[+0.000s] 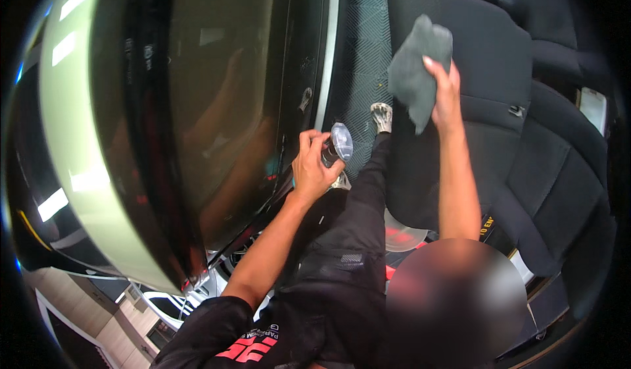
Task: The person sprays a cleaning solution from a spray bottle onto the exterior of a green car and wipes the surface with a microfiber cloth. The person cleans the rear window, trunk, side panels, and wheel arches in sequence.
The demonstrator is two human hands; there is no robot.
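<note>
My left hand (315, 164) holds a small dark-bodied container with a clear rounded top (342, 142), close to the edge of a car's dark panel. A grey cloth (419, 68) hangs from my right hand (447, 95), pinched between thumb and fingers, over the black fabric car seat (458, 162). The cloth's edges look slightly blurred. On the left, the glossy dark glass (222, 73) of the car reflects an arm. What exactly the container is cannot be told.
A pale green car body panel (69, 97) curves along the left. Grey patterned floor matting (367, 63) runs between the car and the seats. More black seats (552, 157) stand at the right. A clear round lid or tub (404, 235) lies below the near seat. Part of the lower right is blurred out.
</note>
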